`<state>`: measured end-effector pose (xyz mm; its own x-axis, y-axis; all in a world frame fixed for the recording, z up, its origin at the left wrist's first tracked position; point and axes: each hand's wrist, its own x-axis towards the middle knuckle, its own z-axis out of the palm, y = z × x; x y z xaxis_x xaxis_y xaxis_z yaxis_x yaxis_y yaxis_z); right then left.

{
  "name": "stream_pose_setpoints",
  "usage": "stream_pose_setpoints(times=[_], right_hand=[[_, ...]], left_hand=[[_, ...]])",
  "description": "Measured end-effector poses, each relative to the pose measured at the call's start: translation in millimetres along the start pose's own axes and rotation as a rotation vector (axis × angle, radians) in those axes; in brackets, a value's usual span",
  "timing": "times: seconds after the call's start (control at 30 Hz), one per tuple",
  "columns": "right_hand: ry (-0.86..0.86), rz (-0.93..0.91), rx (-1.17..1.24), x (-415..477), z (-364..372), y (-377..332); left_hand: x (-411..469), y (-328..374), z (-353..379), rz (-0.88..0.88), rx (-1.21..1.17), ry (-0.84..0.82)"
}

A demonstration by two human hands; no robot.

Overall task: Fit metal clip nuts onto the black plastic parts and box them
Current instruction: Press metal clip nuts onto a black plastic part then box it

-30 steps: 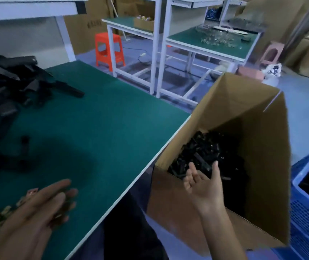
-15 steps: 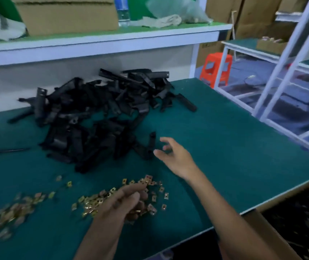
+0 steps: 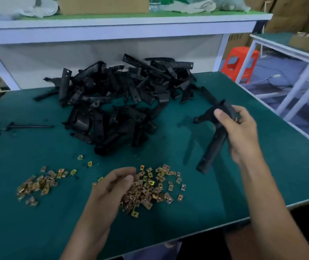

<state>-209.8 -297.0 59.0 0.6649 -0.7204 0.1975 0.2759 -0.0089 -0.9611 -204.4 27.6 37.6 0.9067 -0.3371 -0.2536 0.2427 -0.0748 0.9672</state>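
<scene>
While scanning down over the green table (image 3: 37,231), count two hands at work. Spot the right hand (image 3: 238,132) up above the mat, clamped by thumb and curled fingers round one black plastic part (image 3: 213,147), with its long leg slanting down toward the near edge. Find the left hand (image 3: 112,186) low over the bigger heap of clip nuts (image 3: 150,188), knuckles up, fingertips bunched and dipped in among the metal; cannot tell whether pinching a nut. Tally two heaps of those gold-coloured nuts: the bigger one under that hand, a smaller heap (image 3: 37,184) well off to its left. Far too many in either for a true count. Pick out two strays (image 3: 80,157) sitting apart, between the heaps and the black stock. Behind them, see one big tangled pile of black plastic parts (image 3: 112,102) mid-table, dozens deep, beyond counting. Note one thin black rod (image 3: 28,126) lying alone on the mat, left of that pile. On to containers: one cardboard box (image 3: 103,5) up on the white shelf (image 3: 112,29), top cropped, contents hidden. Beside it, one bottle (image 3: 154,4) and a bundle of pale cloth (image 3: 189,5). Catch a second cardboard box (image 3: 307,42) on the far table (image 3: 281,40) at right, holding something pale, too blurred to name. Add one orange stool (image 3: 240,61) on the floor past the table corner.
</scene>
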Motion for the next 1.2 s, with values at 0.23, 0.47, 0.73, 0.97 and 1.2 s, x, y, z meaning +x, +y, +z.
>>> stream_pose_setpoints(times=[0.23, 0.47, 0.73, 0.97, 1.2], right_hand=[[-0.791, 0.045, -0.226, -71, 9, -34], [-0.591, 0.248, 0.062, -85, -1, -3], [-0.200, 0.296, 0.440, -122, 6, 32], [0.026, 0.361, 0.470, -117, -15, 37], [0.025, 0.453, 0.576, -124, 0, 49]], left_hand=[[0, 20, 48, 0.208, 0.124, -0.305], [13, 19, 53, 0.120, -0.147, -0.162], [26, -17, 77, 0.304, 0.478, -0.092], [26, -49, 86, 0.504, 1.118, -0.237], [31, -38, 82, 0.340, 0.806, -0.218]])
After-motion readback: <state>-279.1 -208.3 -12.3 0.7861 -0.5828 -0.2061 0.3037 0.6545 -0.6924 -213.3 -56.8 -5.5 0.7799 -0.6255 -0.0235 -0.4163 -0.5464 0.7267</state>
